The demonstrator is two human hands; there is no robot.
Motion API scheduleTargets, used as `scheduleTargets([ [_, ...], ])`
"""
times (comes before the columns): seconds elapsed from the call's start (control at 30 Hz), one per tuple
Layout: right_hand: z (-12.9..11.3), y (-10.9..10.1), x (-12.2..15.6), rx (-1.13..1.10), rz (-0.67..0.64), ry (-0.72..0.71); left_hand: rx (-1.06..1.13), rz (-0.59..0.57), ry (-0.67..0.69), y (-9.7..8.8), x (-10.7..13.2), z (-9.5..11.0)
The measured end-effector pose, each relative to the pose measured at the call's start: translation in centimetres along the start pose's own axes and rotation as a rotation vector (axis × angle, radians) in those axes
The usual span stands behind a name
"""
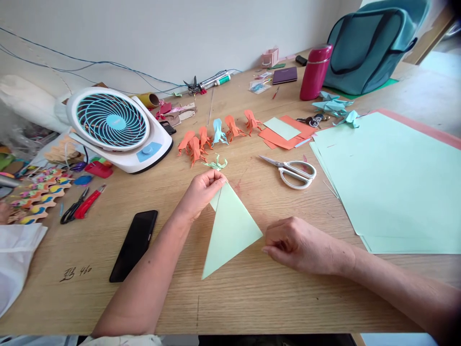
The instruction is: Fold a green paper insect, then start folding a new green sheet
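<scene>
A pale green paper folded into a triangle (pixel 230 230) lies on the wooden table (pixel 252 298) in front of me. My left hand (pixel 201 190) pinches the triangle's top corner with closed fingers. My right hand (pixel 297 242) rests on the table at the triangle's right corner, fingers curled, fingertips touching the paper's edge. A small green folded paper figure (pixel 216 164) lies just beyond my left hand.
White-handled scissors (pixel 295 172) lie right of centre. A stack of green sheets (pixel 392 182) fills the right side. Orange and blue paper figures (pixel 216 134) stand in a row. A black phone (pixel 134 244), red pliers (pixel 82 205), a white fan (pixel 115 127), a red bottle (pixel 316 72) and a teal bag (pixel 374 43) are around.
</scene>
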State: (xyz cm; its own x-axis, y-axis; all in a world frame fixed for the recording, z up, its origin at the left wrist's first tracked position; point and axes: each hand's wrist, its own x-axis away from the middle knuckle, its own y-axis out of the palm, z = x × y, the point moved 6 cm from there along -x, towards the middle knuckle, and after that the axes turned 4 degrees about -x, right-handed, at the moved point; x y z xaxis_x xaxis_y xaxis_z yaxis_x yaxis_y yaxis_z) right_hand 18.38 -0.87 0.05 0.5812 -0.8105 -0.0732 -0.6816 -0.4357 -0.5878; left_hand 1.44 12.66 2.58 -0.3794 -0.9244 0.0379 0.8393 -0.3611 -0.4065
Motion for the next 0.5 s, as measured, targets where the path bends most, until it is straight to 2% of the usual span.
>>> scheduleTargets([
  [0.07, 0.1, -0.5, 0.2, 0.011, 0.03, -0.027, -0.056, -0.032, 0.033, 0.3, 0.0, -0.1],
  [0.23, -0.4, -2.1, 0.4, 0.189, 0.245, -0.162, -0.132, -0.097, 0.028, 2.6, 0.4, -1.4],
  [0.3, -0.8, -1.5, 0.3, 0.282, 0.218, -0.242, -0.214, -0.05, 0.062, 3.4, 0.6, -1.9],
  [0.37, -0.9, -0.3, 0.2, 0.366, 0.134, -0.29, -0.389, 0.038, 0.143, 3.8, 0.8, -1.9],
  [0.5, -0.3, 1.1, 0.0, 0.45, 0.027, -0.264, -0.674, 0.17, 0.377, 4.1, 2.1, -0.6],
])
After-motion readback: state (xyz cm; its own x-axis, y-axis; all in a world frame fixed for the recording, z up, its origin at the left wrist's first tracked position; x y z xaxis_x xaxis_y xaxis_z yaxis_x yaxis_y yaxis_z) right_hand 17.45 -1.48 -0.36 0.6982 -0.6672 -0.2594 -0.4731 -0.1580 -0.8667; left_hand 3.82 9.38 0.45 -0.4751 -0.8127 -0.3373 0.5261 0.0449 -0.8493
